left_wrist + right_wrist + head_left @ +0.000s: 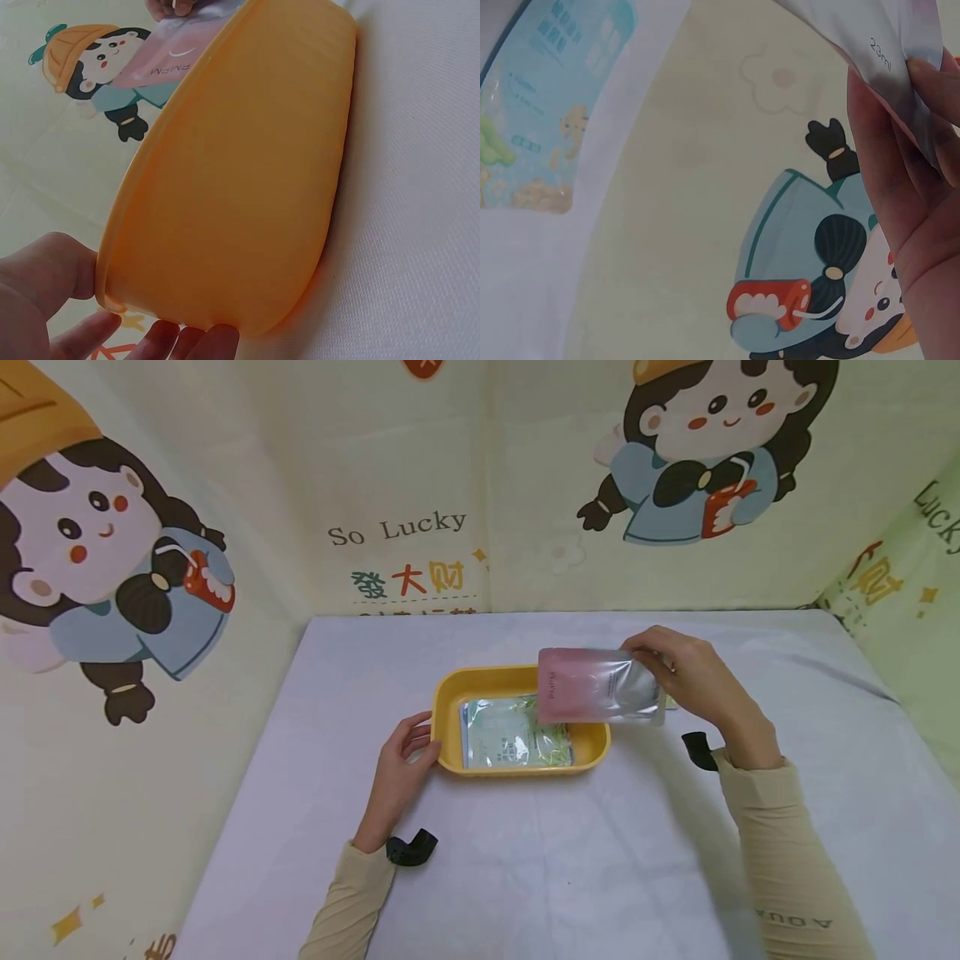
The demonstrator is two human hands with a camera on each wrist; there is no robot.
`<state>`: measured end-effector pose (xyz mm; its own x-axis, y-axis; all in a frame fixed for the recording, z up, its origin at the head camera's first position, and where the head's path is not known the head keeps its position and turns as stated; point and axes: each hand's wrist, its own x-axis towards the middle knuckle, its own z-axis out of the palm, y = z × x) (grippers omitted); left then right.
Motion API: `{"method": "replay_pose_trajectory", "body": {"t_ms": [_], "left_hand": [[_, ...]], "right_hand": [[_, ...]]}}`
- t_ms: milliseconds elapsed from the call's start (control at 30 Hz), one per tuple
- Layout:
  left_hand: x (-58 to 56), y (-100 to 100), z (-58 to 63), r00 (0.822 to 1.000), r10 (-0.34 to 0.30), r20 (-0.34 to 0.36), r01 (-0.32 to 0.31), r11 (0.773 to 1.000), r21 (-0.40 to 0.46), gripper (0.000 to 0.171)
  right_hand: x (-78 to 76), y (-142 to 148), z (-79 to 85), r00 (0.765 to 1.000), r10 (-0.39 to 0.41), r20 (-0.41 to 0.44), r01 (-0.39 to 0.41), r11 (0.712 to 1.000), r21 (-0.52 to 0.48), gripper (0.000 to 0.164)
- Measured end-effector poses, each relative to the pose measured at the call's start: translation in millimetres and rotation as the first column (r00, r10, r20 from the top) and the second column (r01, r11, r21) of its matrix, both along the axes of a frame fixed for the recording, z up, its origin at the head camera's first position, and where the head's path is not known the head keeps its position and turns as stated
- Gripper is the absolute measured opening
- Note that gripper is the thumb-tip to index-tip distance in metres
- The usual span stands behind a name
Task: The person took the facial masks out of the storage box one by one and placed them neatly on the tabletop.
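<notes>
A pale yellow backdrop printed with cartoon figures and lettering forms the far wall and both sides. White cloth, finely woven and faintly creased, covers the table. Two beige sleeves reach in from the near side, left and right.

At the middle sits a yellow tray, smooth and rounded at its corners; in the left wrist view its outer wall hides what lies inside. The right hand pinches the right end of a pink-and-silver pouch, shiny and flat, held up over the tray's far right part, where it covers some rim. The left hand grips the tray's left end, thumb and fingers about the edge. Inside lies a glossy pale green packet, its far right corner behind the pouch. The right wrist view shows a blue packet on the cloth, partly cut off. Each wrist wears a black piece.
</notes>
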<state>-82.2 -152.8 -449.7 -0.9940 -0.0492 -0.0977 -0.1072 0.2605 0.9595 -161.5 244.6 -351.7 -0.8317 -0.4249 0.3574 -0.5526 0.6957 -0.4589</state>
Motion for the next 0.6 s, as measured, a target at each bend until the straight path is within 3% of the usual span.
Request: {"method": "replay_pose_trajectory", "body": {"t_ms": [500, 600], "left_hand": [[-1.4, -1, 0.0, 1.000, -0.007, 0.001, 0.007, 0.999, -0.034, 0.045], [1.7, 2, 13.9, 1.000, -0.015, 0.019, 0.016, 0.999, -0.031, 0.046]], "right_hand": [[-0.4, 21, -4.5, 0.998, -0.053, -0.040, 0.053, 0.999, 0.003, 0.028], [-0.3, 24, -4.0, 0.996, -0.074, -0.042, 0.074, 0.997, 0.010, 0.029]]}}
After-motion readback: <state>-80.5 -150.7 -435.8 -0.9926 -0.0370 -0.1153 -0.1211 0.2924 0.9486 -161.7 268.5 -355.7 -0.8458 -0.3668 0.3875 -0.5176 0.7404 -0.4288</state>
